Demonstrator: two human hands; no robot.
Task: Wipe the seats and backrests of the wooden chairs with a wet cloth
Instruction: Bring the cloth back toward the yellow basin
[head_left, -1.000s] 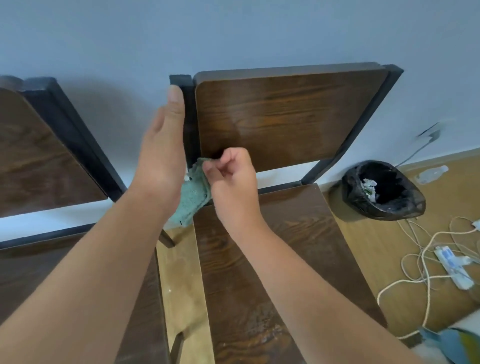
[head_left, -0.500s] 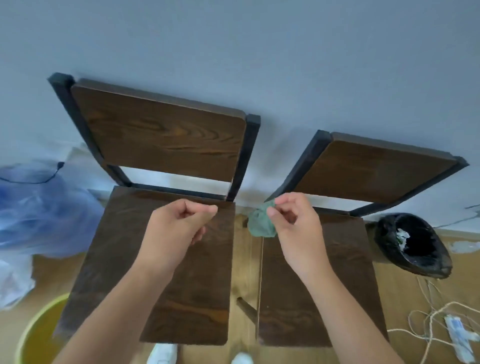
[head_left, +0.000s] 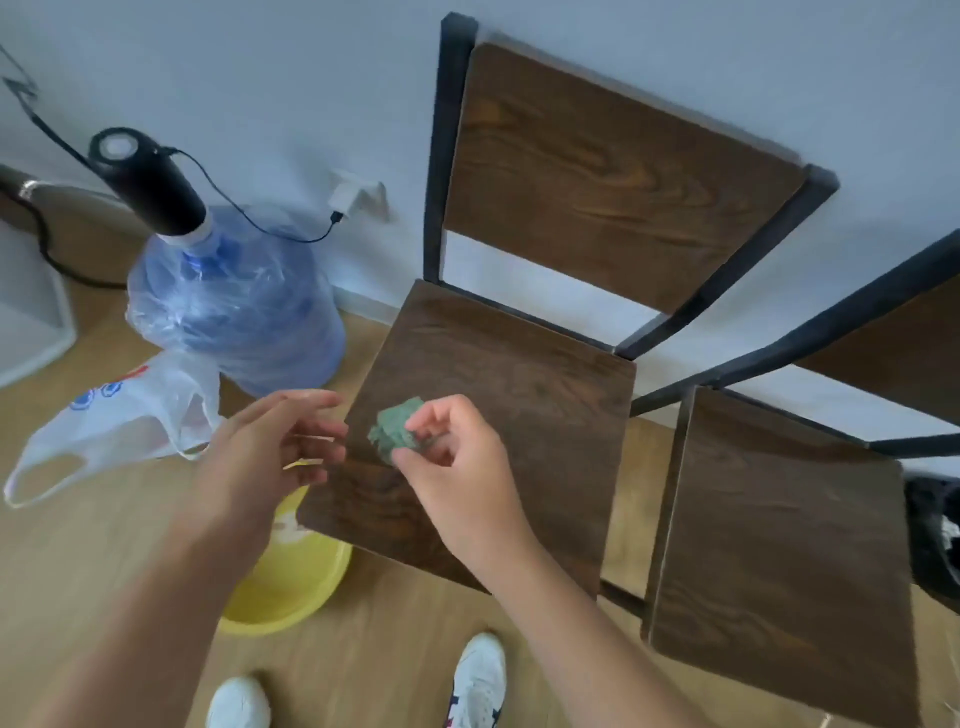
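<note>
Two dark wooden chairs with black metal frames stand against the wall. The left chair has its seat (head_left: 519, 405) in the middle of the view and its backrest (head_left: 608, 176) above it. The right chair shows its seat (head_left: 779, 551) and part of its backrest (head_left: 904, 348) at the right edge. My right hand (head_left: 457, 467) pinches a crumpled green cloth (head_left: 395, 434) above the front left corner of the left seat. My left hand (head_left: 270, 452) hovers just left of the cloth, fingers spread, holding nothing.
A yellow basin (head_left: 291, 577) sits on the wooden floor, partly under the left seat's corner. A large blue water bottle (head_left: 234, 306) with a black pump stands at left beside a white plastic bag (head_left: 114, 421). A black bin (head_left: 935, 535) is at the right edge. My white shoes (head_left: 478, 675) are below.
The view has swung left and down, bringing the basin, bottle and bag into sight. Both hands moved left from the gap between the chairs to the left seat's front corner. The left hand opened.
</note>
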